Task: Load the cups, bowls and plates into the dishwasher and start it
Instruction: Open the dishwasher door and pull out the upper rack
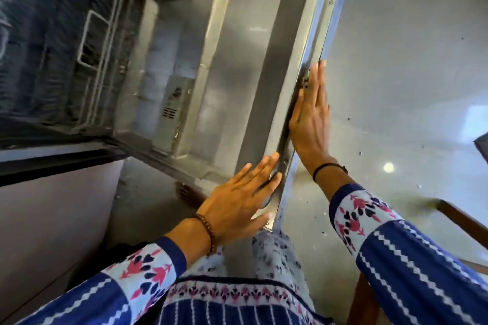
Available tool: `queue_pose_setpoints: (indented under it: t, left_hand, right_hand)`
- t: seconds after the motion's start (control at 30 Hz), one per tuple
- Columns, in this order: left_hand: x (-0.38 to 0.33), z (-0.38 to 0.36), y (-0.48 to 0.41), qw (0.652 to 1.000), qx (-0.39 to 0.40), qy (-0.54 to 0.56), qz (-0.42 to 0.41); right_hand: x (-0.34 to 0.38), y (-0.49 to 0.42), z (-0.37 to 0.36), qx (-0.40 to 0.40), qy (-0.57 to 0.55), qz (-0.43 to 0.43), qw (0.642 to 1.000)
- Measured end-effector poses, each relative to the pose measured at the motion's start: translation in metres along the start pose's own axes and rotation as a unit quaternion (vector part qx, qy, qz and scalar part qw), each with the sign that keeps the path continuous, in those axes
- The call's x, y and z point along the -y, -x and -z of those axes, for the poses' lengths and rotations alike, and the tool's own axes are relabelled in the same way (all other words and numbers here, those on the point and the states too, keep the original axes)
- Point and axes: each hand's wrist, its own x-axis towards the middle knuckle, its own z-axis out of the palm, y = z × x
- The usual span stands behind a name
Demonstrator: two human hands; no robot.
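**A:** What could go wrong from here?

**B:** A pinch, I'd say. The dishwasher door (237, 66) stands part open and both hands lie along its free edge. The left hand (237, 203) presses flat on the inner rim, its fingers (266, 166) straight and gripping nothing. If the door swings shut with them on the inside, they get caught.

**A:** And the right hand?

**B:** The right hand (309, 116) lies flat against the outer side of the same edge, farther along and apart from the left. Its fingers are straight too and hold nothing.

**A:** Where are the dishes?

**B:** The rack (97, 42) sits past the door's hinged side, well apart from both hands. It is too blurred to tell whether cups, bowls or plates are in it. If anything stands proud, the door may knock it and fail to latch, so the wash would not start.
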Motion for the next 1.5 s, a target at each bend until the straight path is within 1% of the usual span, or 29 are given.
queue_pose_setpoints:
  t: [0.1, 0.2, 0.33, 0.53, 0.6, 0.7, 0.77, 0.83, 0.93, 1.03, 1.1, 1.17, 1.23, 1.3, 1.37, 1.5]
  left_hand:
    - [0.011, -0.029, -0.026, 0.998, 0.025, -0.028, -0.040]
    - [0.019, -0.061, -0.052, 0.996, 0.058, -0.037, -0.054]
    - [0.031, -0.108, -0.081, 0.993, 0.094, -0.013, -0.070]
    - [0.051, -0.176, -0.125, 0.988, 0.139, 0.033, -0.053]
    - [0.060, -0.192, -0.137, 0.985, 0.158, 0.045, -0.048]
    - [0.069, -0.210, -0.154, 0.980, 0.193, 0.033, -0.048]
    - [0.074, -0.216, -0.164, 0.975, 0.217, 0.021, -0.046]
    - [0.079, -0.221, -0.173, 0.972, 0.231, 0.026, -0.042]
    - [0.084, -0.227, -0.184, 0.967, 0.250, 0.051, -0.024]
    - [0.083, -0.222, -0.186, 0.961, 0.266, 0.079, -0.004]
    - [0.081, -0.212, -0.186, 0.960, 0.262, 0.099, 0.003]
    - [0.080, -0.202, -0.184, 0.960, 0.250, 0.121, 0.022]
    - [0.080, -0.190, -0.183, 0.961, 0.224, 0.153, 0.048]
    - [0.082, -0.173, -0.179, 0.966, 0.182, 0.161, 0.094]
    - [0.088, -0.151, -0.171, 0.962, 0.135, 0.178, 0.159]
    - [0.110, -0.104, -0.144, 0.921, 0.033, 0.259, 0.289]
  right_hand:
    - [-0.037, -0.002, -0.013, 0.029, 0.061, 0.009, 0.998]
    - [-0.076, -0.001, -0.026, 0.070, 0.126, 0.019, 0.989]
    - [-0.131, -0.007, -0.043, 0.087, 0.247, 0.058, 0.963]
    - [-0.189, -0.015, -0.075, 0.164, 0.330, 0.082, 0.926]
    - [-0.205, -0.022, -0.087, 0.201, 0.344, 0.078, 0.914]
    - [-0.230, -0.032, -0.106, 0.258, 0.327, 0.048, 0.908]
    - [-0.237, -0.039, -0.114, 0.296, 0.335, 0.040, 0.893]
    - [-0.236, -0.044, -0.117, 0.325, 0.328, 0.004, 0.887]
    - [-0.228, -0.052, -0.117, 0.349, 0.318, -0.038, 0.881]
    - [-0.225, -0.057, -0.118, 0.362, 0.314, -0.042, 0.877]
    - [-0.224, -0.059, -0.117, 0.370, 0.296, -0.051, 0.879]
    - [-0.216, -0.062, -0.112, 0.362, 0.279, -0.068, 0.887]
    - [-0.200, -0.061, -0.109, 0.322, 0.280, -0.076, 0.901]
    - [-0.176, -0.056, -0.104, 0.280, 0.262, -0.076, 0.920]
    - [-0.147, -0.044, -0.103, 0.268, 0.223, -0.039, 0.937]
    - [-0.081, -0.028, -0.107, 0.277, 0.150, 0.039, 0.948]
